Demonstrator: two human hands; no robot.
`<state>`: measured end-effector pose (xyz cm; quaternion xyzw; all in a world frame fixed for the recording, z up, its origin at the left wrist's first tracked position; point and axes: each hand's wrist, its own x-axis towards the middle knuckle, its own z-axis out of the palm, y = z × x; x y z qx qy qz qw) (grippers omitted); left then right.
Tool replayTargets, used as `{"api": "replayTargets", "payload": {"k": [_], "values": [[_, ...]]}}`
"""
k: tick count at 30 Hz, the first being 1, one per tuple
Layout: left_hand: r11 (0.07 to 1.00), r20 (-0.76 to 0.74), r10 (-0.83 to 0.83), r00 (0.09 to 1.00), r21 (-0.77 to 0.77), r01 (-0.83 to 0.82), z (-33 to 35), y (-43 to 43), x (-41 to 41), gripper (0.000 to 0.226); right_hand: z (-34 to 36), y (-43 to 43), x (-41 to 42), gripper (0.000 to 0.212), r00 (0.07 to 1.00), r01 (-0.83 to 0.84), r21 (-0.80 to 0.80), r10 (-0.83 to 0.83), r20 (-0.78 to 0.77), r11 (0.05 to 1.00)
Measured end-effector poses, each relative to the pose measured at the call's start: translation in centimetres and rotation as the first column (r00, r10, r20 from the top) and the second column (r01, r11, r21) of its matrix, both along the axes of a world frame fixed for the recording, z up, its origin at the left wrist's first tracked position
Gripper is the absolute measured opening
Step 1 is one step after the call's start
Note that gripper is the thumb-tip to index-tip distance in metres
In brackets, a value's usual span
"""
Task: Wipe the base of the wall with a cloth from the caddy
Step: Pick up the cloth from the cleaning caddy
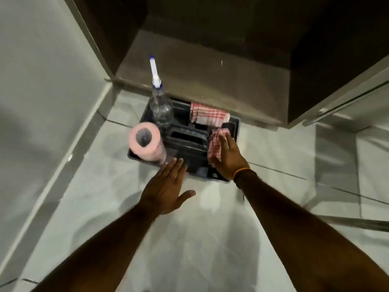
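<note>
Nearest, both forearms reach forward over the pale tiled floor [210,228]. The left hand [168,186] hovers flat just short of the near edge of the black caddy [234,127], fingers spread apart and holding nothing. The right hand [226,157], with a beaded band at the wrist, is further in, over the caddy's right compartment, its fingers lying on a red-checked cloth [214,144]. Whether those fingers have closed on the fabric cannot be told; they look loosely extended rather than clamped.

That cloth lies directly under and just left of the right palm, its long axis running near to far along the compartment, so the right hand is plainly the nearer one and would probably need only to curl and lift.

In the caddy's near-left corner stands a pink paper roll [145,142]; behind it a clear spray bottle [161,108]. A second folded checked cloth [208,115] drapes across the far-right section.

Beyond the caddy, touching its far side, runs the dark base of the wall [210,76], the strip to be wiped, not yet reached.
</note>
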<state>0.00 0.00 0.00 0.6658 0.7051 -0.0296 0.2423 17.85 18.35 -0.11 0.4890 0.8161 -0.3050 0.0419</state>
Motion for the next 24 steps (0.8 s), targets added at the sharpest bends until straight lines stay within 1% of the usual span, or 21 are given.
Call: {"api": "replayTargets", "payload": {"k": [1,4,5,7,8,9,11,13,14,15,17,20,22,24], "values": [[1.000,-0.012,-0.012,1.000,-0.001,0.012,-1.7,-0.2,0.0,0.109,-2.1,0.5,-0.4,0.093,1.000,-0.010,0.024,0.010,0.003,1.000],[1.000,-0.054,-0.002,0.999,0.030,0.004,-5.5,-0.6,-0.1,0.104,-5.6,1.7,-1.5,0.098,0.990,-0.035,0.033,0.030,0.136,0.999],[0.999,-0.055,0.004,0.998,0.052,-0.001,-6.5,-0.7,0.0,0.101,-6.9,1.7,-1.7,0.099,0.986,-0.052,0.068,0.040,0.164,0.996],[0.997,-0.062,0.008,0.998,0.078,-0.003,-7.7,-0.8,0.2,0.096,-8.6,1.1,-1.7,0.095,0.983,-0.083,0.186,0.051,0.174,0.979],[0.996,-0.065,0.002,0.998,0.089,0.004,-7.7,-0.7,0.2,0.094,-8.9,1.1,-1.5,0.091,0.987,-0.080,0.226,0.046,0.152,0.971],[0.996,-0.065,0.004,0.998,0.093,0.002,-7.8,-0.7,0.2,0.093,-8.9,1.1,-1.5,0.088,0.991,-0.065,0.228,0.036,0.129,0.972],[0.997,-0.053,0.004,0.999,0.080,0.000,-7.4,-0.3,0.1,0.094,-8.2,1.6,-1.3,0.085,0.999,-0.003,0.172,-0.003,0.035,0.985],[0.998,-0.057,0.007,0.998,0.061,-0.004,-6.7,-0.2,-0.1,0.099,-6.5,1.8,-1.4,0.082,0.981,0.134,0.112,-0.115,-0.159,0.985],[0.998,-0.053,0.026,0.998,0.060,-0.023,-6.2,-0.3,-0.3,0.101,-5.4,1.8,-1.4,0.079,0.939,0.233,0.053,-0.210,-0.273,0.971],[0.996,-0.046,0.058,0.997,0.068,-0.055,-5.5,-0.5,-0.4,0.102,-4.1,1.6,-1.4,0.074,0.882,0.327,-0.028,-0.315,-0.350,0.945],[0.988,-0.020,0.129,0.992,0.091,-0.126,-3.5,-1.0,-0.8,0.101,-1.4,0.6,-1.6,0.067,0.792,0.442,-0.148,-0.462,-0.399,0.885],[0.978,0.012,0.181,0.983,0.106,-0.181,0.5,-2.6,-1.3,0.098,2.4,-1.8,-2.1,0.059,0.702,0.501,-0.252,-0.560,-0.441,0.828],[0.970,0.020,0.212,0.977,0.115,-0.213,3.5,-4.5,-1.9,0.097,4.8,-3.9,-2.7,0.056,0.666,0.509,-0.299,-0.590,-0.456,0.807],[0.962,0.011,0.247,0.969,0.117,-0.247,5.8,-6.8,-2.7,0.097,7.0,-6.3,-3.3,0.055,0.659,0.491,-0.346,-0.601,-0.453,0.799]]}}
